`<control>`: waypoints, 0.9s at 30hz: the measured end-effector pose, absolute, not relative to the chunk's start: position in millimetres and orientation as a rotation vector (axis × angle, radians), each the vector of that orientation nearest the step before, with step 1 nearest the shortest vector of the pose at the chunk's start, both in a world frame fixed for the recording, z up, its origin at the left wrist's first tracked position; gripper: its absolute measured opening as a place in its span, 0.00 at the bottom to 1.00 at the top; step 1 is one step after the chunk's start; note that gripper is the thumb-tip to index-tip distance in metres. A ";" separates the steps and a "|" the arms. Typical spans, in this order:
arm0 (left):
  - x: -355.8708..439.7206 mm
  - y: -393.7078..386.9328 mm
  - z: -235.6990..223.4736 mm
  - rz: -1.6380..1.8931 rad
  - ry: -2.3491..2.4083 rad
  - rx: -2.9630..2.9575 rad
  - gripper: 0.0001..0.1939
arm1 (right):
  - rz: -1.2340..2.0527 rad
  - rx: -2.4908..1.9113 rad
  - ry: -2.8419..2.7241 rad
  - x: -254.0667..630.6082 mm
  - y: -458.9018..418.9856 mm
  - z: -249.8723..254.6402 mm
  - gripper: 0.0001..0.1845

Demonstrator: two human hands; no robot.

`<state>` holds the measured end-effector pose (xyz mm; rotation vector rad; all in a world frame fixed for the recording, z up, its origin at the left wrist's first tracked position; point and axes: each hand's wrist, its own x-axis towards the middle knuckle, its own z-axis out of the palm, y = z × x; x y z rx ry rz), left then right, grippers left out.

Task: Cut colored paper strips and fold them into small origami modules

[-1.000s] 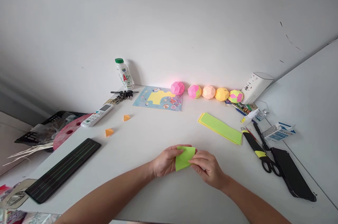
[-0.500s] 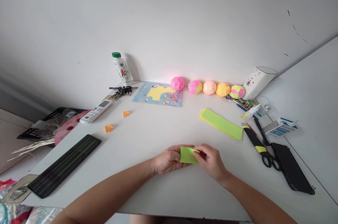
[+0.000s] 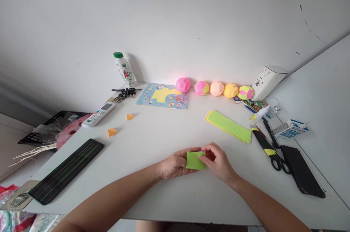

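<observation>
A small green piece of paper (image 3: 194, 161) is held between both hands over the near middle of the table. My left hand (image 3: 175, 164) grips its left side, thumb on top and fingers behind. At the upper right edge, my right hand (image 3: 218, 162) pinches the paper between thumb and fingers. Farther right lies a stack of green and yellow paper strips (image 3: 231, 126). Two small folded orange paper pieces, one nearer (image 3: 112, 132) and one farther (image 3: 129, 116), rest on the left part of the table.
Folded paper balls line the wall, a pink one (image 3: 183, 85) leftmost. Scissors (image 3: 279, 162), a utility knife (image 3: 264, 140), a glue bottle (image 3: 259, 113) and a black phone (image 3: 302, 173) lie at right. At left are a black board (image 3: 68, 170), a remote (image 3: 98, 114) and a bottle (image 3: 125, 70).
The green paper's right edge, bent up earlier, now looks flatter under my right thumb. My right fingers have shifted slightly upward. The view has moved a little.
</observation>
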<state>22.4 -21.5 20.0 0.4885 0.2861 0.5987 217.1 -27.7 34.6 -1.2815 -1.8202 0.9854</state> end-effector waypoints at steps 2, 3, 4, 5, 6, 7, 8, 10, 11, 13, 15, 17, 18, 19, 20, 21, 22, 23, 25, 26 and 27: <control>21.4 -21.6 17.3 0.600 0.302 0.465 0.36 | 1.027 -1.264 -1.826 218.3 -26.5 34.2 0.07; 21.1 -21.7 16.4 0.598 0.308 0.459 0.37 | 1.045 -1.254 -1.829 218.7 -26.1 34.2 0.07; 20.9 -21.7 15.9 0.597 0.310 0.456 0.37 | 1.059 -1.246 -1.829 219.0 -25.8 34.5 0.07; 20.9 -21.7 15.7 0.596 0.307 0.453 0.37 | 1.067 -1.242 -1.824 219.1 -25.6 34.9 0.07; 20.8 -21.7 15.7 0.596 0.300 0.450 0.37 | 1.073 -1.241 -1.817 219.1 -25.5 35.6 0.08; 20.8 -21.7 15.9 0.595 0.290 0.447 0.37 | 1.081 -1.243 -1.809 218.9 -25.5 36.3 0.08; 20.8 -21.7 16.2 0.592 0.282 0.444 0.37 | 1.091 -1.248 -1.801 218.7 -25.6 36.9 0.09; 20.8 -21.7 17.1 0.586 0.269 0.437 0.36 | 1.115 -1.257 -1.785 218.3 -25.7 38.0 0.10; 20.7 -21.8 17.5 0.583 0.262 0.436 0.36 | 1.127 -1.259 -1.777 218.2 -25.8 38.3 0.11; 20.7 -21.9 18.0 0.578 0.246 0.436 0.36 | 1.155 -1.256 -1.760 218.4 -25.9 38.3 0.11; 20.8 -22.0 18.1 0.572 0.229 0.440 0.36 | 1.194 -1.251 -1.734 219.0 -26.1 37.8 0.10; 20.9 -22.0 17.9 0.565 0.214 0.447 0.36 | 1.236 -1.249 -1.704 219.7 -26.3 37.1 0.11; 21.0 -21.9 17.8 0.565 0.207 0.451 0.36 | 1.255 -1.245 -1.688 219.9 -26.3 36.8 0.11; 21.0 -21.8 17.9 0.566 0.200 0.454 0.36 | 1.272 -1.240 -1.672 220.1 -26.4 36.5 0.11; 21.1 -21.8 18.2 0.567 0.195 0.458 0.36 | 1.288 -1.233 -1.658 220.2 -26.4 36.4 0.11; 21.1 -21.7 18.6 0.567 0.192 0.460 0.36 | 1.303 -1.226 -1.644 220.2 -26.4 36.3 0.11; 21.2 -21.7 19.1 0.567 0.189 0.462 0.36 | 1.320 -1.221 -1.630 220.1 -26.4 36.4 0.11; 21.2 -21.7 19.6 0.566 0.189 0.462 0.36 | 1.336 -1.218 -1.619 220.0 -26.4 36.6 0.11; 21.2 -21.9 20.3 0.562 0.191 0.459 0.36 | 1.362 -1.217 -1.602 219.8 -26.4 37.3 0.11; 21.2 -21.9 20.4 0.559 0.194 0.457 0.37 | 1.371 -1.215 -1.598 219.8 -26.4 37.8 0.11; 21.0 -21.9 20.3 0.557 0.197 0.455 0.37 | 1.375 -1.213 -1.600 219.8 -26.4 38.4 0.10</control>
